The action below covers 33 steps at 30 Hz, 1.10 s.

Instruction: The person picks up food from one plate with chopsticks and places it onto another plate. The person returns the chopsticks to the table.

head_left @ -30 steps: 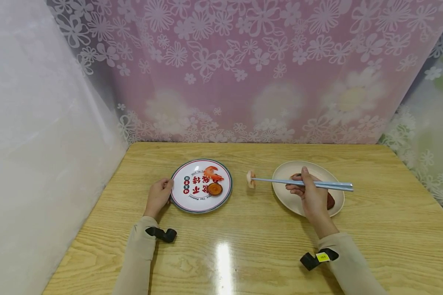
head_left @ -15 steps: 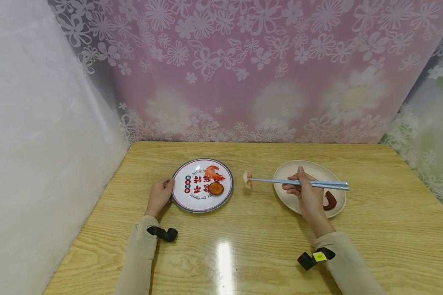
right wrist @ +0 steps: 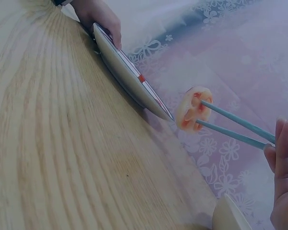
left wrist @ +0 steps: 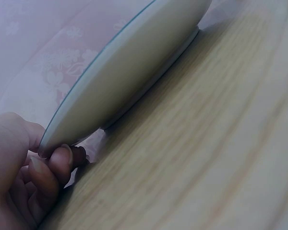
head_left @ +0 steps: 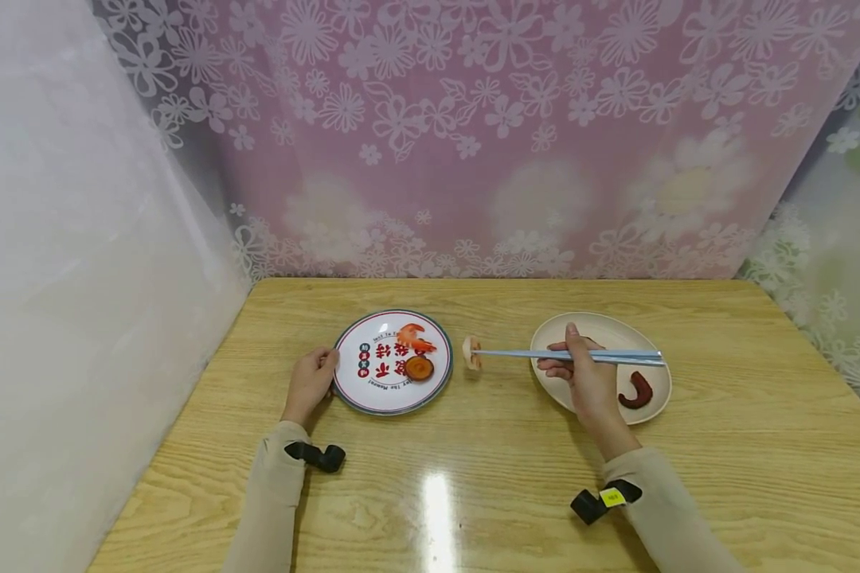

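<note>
My left hand [head_left: 311, 382] grips the left rim of a white plate [head_left: 358, 390], thumb on top and curled fingers beneath, as the left wrist view shows. On that plate lie a shrimp [head_left: 416, 337] and a round brown slice [head_left: 419, 368]. My right hand [head_left: 589, 382] holds light blue chopsticks [head_left: 519, 352], whose tips hold a pale slice with orange-red patches [right wrist: 194, 109] in the air between the two plates. Beneath my right hand stands a cream oval plate [head_left: 559, 388] bearing a dark red curved piece [head_left: 637, 391]; my hand covers part of the plate.
Both plates stand on a wood-grain table [head_left: 502, 493]. Behind it hangs a pink flowered curtain [head_left: 473, 159], with a whitish sheet [head_left: 100, 278] along the left side. Each wrist carries a black camera strap.
My right hand has moved left with the chopsticks and the pale slice, closer to the white plate. More of the dark red curved piece shows now. My left hand stays at the rim.
</note>
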Tool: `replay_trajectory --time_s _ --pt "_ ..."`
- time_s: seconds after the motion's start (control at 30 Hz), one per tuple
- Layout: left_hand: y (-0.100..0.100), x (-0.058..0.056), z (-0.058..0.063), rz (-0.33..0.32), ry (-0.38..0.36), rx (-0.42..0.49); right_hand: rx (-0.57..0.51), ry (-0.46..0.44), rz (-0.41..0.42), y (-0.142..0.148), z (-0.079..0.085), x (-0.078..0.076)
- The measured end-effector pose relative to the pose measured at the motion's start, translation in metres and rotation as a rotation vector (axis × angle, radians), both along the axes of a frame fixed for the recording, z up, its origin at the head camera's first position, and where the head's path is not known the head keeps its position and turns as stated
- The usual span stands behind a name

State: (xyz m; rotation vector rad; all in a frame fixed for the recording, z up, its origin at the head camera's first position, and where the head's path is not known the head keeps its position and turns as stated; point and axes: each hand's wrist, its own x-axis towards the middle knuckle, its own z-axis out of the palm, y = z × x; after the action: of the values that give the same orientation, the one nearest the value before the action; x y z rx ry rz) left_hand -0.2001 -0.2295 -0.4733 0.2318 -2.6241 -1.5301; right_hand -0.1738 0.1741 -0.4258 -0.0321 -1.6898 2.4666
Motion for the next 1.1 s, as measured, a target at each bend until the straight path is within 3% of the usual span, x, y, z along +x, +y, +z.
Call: replay_trajectory --time_s 1.1 --pt "0.0 0.001 0.0 0.011 0.006 -0.012 0.019 -0.007 0.005 -0.02 0.0 -0.004"
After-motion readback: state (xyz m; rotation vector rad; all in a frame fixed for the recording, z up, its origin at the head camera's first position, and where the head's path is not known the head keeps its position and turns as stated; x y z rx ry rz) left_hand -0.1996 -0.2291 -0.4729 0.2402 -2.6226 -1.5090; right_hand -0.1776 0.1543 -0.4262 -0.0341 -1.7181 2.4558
